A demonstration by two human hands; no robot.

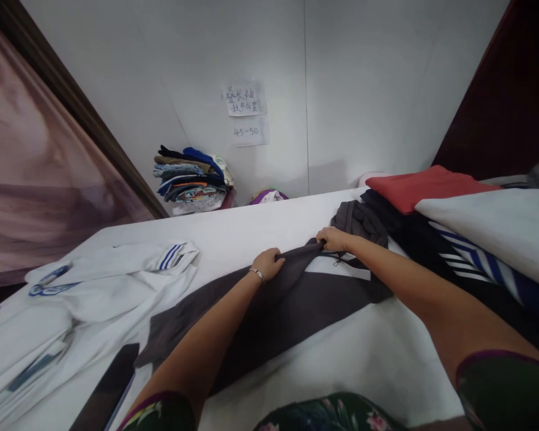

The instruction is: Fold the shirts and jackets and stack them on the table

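A dark grey jacket (291, 305) with a white band and a zip pull lies spread on the white table, sleeve side toward the left. My left hand (267, 265), with a bracelet at the wrist, is closed on the jacket's far edge near its middle. Farther right along the same edge, my right hand (333, 238) pinches the cloth close to the white band. Just beyond my right hand, a bunched part of dark grey cloth (359, 221) sits in folds; whether it is the hood or a sleeve I cannot tell.
White clothes with blue stripes (130, 275) lie loosely on the left of the table (260, 224). Red (431, 185), white and navy garments are piled at the right. Folded clothes (193, 179) stack beyond the far edge, below paper notes (247, 114) on the wall.
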